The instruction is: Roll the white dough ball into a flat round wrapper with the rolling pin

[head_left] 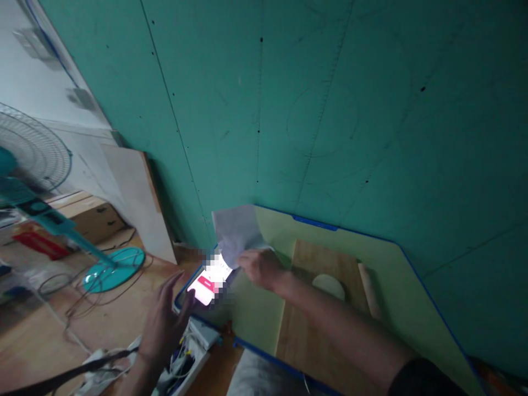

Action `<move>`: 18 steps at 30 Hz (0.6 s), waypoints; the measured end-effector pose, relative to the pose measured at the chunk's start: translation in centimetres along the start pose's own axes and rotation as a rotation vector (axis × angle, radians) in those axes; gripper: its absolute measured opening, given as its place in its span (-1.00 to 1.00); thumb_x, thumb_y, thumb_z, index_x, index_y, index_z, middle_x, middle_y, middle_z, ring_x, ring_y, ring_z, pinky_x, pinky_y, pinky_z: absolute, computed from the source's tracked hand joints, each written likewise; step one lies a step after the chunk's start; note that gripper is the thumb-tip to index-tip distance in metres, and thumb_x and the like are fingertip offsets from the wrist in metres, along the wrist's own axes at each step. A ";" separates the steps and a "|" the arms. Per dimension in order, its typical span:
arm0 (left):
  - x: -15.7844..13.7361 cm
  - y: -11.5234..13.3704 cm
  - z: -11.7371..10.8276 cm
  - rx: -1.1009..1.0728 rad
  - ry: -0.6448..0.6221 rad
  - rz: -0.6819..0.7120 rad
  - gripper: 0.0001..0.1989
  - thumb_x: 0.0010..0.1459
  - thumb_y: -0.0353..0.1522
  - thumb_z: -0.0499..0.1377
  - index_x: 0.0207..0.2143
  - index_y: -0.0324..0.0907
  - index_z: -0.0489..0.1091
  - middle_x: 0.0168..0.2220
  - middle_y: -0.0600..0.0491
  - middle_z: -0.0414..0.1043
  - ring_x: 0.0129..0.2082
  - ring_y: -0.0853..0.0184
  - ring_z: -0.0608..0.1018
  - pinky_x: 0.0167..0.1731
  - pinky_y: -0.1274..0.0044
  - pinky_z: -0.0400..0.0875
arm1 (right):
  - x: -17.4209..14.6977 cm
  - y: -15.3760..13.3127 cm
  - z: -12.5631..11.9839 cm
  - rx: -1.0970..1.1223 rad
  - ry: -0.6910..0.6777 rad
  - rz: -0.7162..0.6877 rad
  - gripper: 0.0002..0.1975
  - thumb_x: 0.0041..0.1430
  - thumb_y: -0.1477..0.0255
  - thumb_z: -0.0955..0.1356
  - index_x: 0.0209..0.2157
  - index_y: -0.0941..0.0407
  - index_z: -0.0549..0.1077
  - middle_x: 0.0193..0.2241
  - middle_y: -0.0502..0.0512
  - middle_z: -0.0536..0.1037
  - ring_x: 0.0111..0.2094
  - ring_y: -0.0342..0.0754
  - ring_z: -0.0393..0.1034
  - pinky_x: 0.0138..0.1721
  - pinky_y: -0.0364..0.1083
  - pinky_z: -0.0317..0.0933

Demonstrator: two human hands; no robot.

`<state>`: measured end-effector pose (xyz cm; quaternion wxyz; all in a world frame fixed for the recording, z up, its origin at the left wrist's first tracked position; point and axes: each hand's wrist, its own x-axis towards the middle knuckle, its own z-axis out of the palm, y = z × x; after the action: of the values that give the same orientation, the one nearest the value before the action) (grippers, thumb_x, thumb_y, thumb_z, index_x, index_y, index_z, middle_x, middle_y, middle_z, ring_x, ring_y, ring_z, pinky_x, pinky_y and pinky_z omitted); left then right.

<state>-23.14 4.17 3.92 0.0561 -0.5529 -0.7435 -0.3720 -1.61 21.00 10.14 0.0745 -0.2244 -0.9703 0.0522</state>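
Observation:
My right hand (pixel 262 268) reaches across the table with its fingers closed on a thin pale grey sheet (pixel 241 228), perhaps cloth or plastic; I cannot tell which. A lit phone (pixel 204 283), partly pixelated, lies at the table's left corner, just below the sheet. Beside its near edge is my left hand (pixel 165 313), fingers apart, the thumb close to or touching the screen. Under my right forearm a wooden board (pixel 305 330) carries a flat pale round disc (pixel 329 286), partly covered by the arm. Along the board's right side rests a wooden rolling pin (pixel 369 289).
The pale table (pixel 412 308) has a blue rim and stands against a green wall (pixel 330 110). To the left are a teal fan (pixel 113 269), a leaning panel (pixel 140 203), a cardboard box (pixel 97 223) and loose cables. A white bin (pixel 193 357) of cords sits below the table.

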 end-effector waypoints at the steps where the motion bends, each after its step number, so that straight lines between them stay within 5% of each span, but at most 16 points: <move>1: 0.2 0.2 0.0 0.003 0.010 0.049 -0.50 0.31 -0.08 0.00 0.14 -0.20 0.26 0.10 -0.21 0.41 0.12 0.02 0.48 0.07 0.21 0.45 | 0.1 -0.3 0.6 0.011 -0.002 -0.048 -0.76 0.33 0.53 0.26 -0.20 0.10 0.57 -0.18 0.10 0.63 -0.13 0.00 0.50 -0.14 -0.10 0.29; 5: 1.8 1.7 0.5 0.060 0.005 0.249 -0.56 0.35 -0.18 0.00 0.19 -0.15 0.29 0.20 -0.20 0.33 0.19 0.04 0.42 0.11 0.20 0.41 | 0.0 -0.3 2.0 0.024 -0.010 -0.096 -0.77 0.25 0.59 0.29 -0.23 0.13 0.59 -0.15 0.16 0.61 -0.06 0.02 0.47 -0.01 -0.06 0.28; 11: 4.0 4.9 2.6 0.117 0.006 0.494 -0.59 0.34 -0.31 0.03 0.21 -0.11 0.31 0.27 -0.18 0.28 0.29 0.01 0.31 0.15 0.18 0.35 | -0.6 -1.2 1.4 0.039 -0.082 -0.083 -0.76 0.23 0.47 0.36 -0.07 0.12 0.55 0.18 0.20 0.45 0.26 0.16 0.23 0.30 0.14 0.01; 14: 4.8 5.7 3.4 0.170 -0.022 0.471 -0.56 0.31 -0.34 0.04 0.21 -0.16 0.31 0.28 -0.23 0.26 0.29 -0.01 0.32 0.16 0.15 0.31 | -1.1 -1.8 1.2 0.085 -0.123 -0.084 -0.69 0.20 0.55 0.34 -0.02 0.10 0.52 0.18 0.14 0.46 0.26 0.12 0.25 0.32 0.16 -0.01; 18: 6.4 5.3 3.8 0.275 -0.163 0.213 -0.58 0.27 -0.31 0.08 0.14 -0.18 0.40 0.26 -0.27 0.29 0.25 -0.08 0.35 0.15 0.08 0.29 | -1.8 -1.9 1.3 0.113 -0.130 -0.048 -0.70 0.16 0.59 0.32 -0.08 0.11 0.53 0.12 0.22 0.51 0.15 0.11 0.37 0.27 0.14 0.05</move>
<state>-19.78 12.04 6.94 0.1100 -0.6439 -0.7266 -0.2128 -1.04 18.38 8.90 0.0251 -0.1924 -0.9737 0.1193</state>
